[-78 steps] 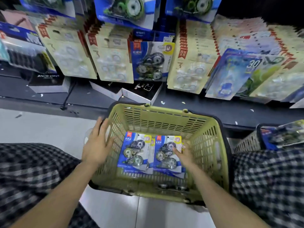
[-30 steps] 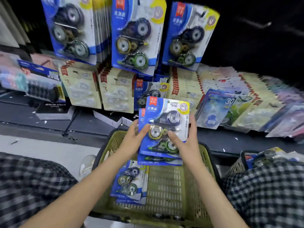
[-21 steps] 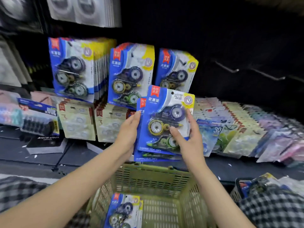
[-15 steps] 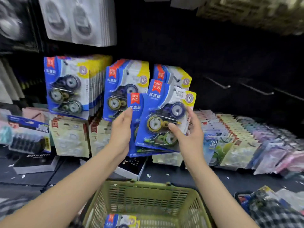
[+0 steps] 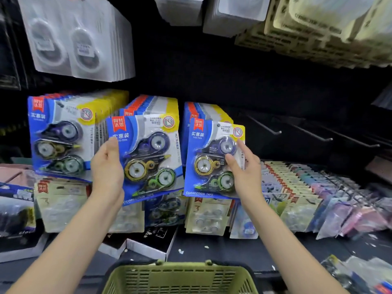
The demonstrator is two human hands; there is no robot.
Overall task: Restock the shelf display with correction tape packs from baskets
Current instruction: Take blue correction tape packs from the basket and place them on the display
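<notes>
At the centre of the frame each hand holds one blue correction tape pack in front of the hanging rows. The left hand (image 5: pixel 108 166) grips the left edge of the left pack (image 5: pixel 148 155), thumb curled over its front — its bottom corner tilts toward the middle. The right hand (image 5: pixel 244 172) pinches the right pack (image 5: pixel 212 160) by its right edge, fingers spread across the blister. Both packs overlap the stacks of like packs hanging behind them; a third full stack (image 5: pixel 61 134) hangs at centre left. To the right of the packs, bare display hooks (image 5: pixel 265 126) jut from the dark back panel with open room around them. Whether either held pack sits on a hook is hidden. At the bottom edge, the green basket (image 5: pixel 180 279) is cut off — only its far rim and slotted wall show, its contents out of sight. Pale carded packs (image 5: pixel 207 215) below are blurred.
</notes>
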